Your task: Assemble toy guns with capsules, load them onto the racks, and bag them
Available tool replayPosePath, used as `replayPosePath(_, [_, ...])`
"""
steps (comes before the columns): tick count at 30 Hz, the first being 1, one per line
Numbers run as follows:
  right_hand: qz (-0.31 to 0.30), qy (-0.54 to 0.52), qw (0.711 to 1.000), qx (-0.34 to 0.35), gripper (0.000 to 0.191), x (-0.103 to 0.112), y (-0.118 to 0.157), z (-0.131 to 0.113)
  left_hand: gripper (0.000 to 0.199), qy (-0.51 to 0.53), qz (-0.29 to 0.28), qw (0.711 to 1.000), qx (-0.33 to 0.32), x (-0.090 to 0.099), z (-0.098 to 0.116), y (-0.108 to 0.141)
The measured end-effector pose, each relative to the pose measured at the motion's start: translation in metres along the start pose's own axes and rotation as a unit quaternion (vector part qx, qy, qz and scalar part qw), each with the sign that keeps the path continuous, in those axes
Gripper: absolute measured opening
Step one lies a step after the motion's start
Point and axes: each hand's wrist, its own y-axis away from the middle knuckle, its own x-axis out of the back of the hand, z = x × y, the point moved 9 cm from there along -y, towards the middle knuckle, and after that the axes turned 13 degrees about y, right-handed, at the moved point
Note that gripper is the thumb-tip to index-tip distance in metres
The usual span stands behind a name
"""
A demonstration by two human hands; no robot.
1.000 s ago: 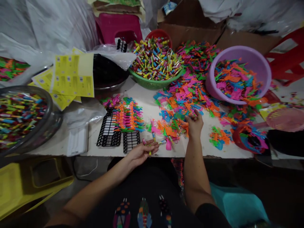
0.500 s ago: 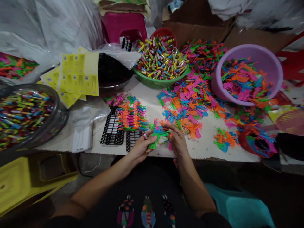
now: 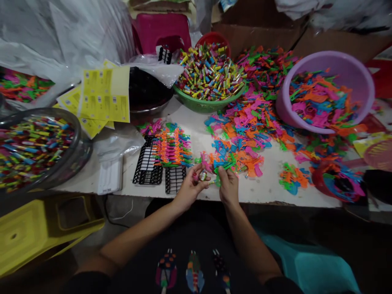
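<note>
Near the table's front edge, my left hand [image 3: 190,188] has its fingers curled round a small capsule-like piece [image 3: 202,176] with a pale and reddish body. Just right of it, my right hand [image 3: 228,185] pinches green plastic pieces [image 3: 225,164] between thumb and fingers. Pink and blue pieces lie close behind the fingertips. To the left, a stack of orange, pink and green toy pieces [image 3: 171,149] rests on black grid racks [image 3: 175,180]. Loose coloured plastic pieces [image 3: 245,122] spread behind and right of my hands.
A green bowl [image 3: 205,105] of small capsules stands at the back, with a purple tub [image 3: 286,96] to its right. At left are a clear basin [image 3: 80,136], yellow label sheets [image 3: 105,92] and a white box [image 3: 109,176]. A small red bowl [image 3: 321,185] sits at right.
The green piece has gone from my left hand to my right, whose open fingers have closed in a pinch. My left hand has turned, with the small capsule at its fingertips. The view has shifted slightly.
</note>
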Motion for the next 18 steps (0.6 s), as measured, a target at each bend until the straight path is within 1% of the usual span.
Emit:
replayPosePath(2, [-0.025, 0.02, 0.999, 0.007, 0.024, -0.001, -0.001, -0.002, 0.049, 0.031, 0.024, 0.999, 0.037, 0.007, -0.005, -0.001])
replayPosePath(4, [-0.04, 0.027, 0.999, 0.007, 0.024, -0.003, 0.001, -0.003, 0.042, 0.059, 0.051, 0.994, 0.082, 0.014, -0.012, -0.001])
replayPosePath(6, [-0.047, 0.03, 0.998, 0.008, 0.024, -0.006, 0.004, -0.004, 0.042, 0.074, 0.072, 0.989, 0.104, 0.019, -0.017, -0.001])
replayPosePath(7, [-0.05, 0.036, 0.998, 0.009, 0.024, -0.007, 0.004, -0.004, 0.044, 0.073, 0.076, 0.989, 0.103, 0.02, -0.018, -0.002])
replayPosePath(10, [-0.052, 0.07, 0.996, 0.009, 0.027, -0.01, 0.004, -0.003, 0.046, 0.041, 0.076, 0.994, 0.065, 0.022, -0.014, -0.003])
replayPosePath(14, [-0.055, 0.089, 0.994, 0.009, 0.029, -0.011, 0.004, -0.004, 0.036, -0.057, 0.053, 0.997, 0.016, 0.019, -0.008, -0.001])
replayPosePath(16, [-0.057, 0.106, 0.993, 0.017, 0.03, -0.012, 0.007, -0.007, 0.03, -0.131, 0.047, 0.99, -0.022, 0.018, -0.001, 0.001])
replayPosePath(18, [-0.056, 0.132, 0.989, 0.028, 0.031, -0.013, 0.01, -0.009, 0.025, -0.203, 0.036, 0.976, -0.066, 0.015, 0.007, 0.004])
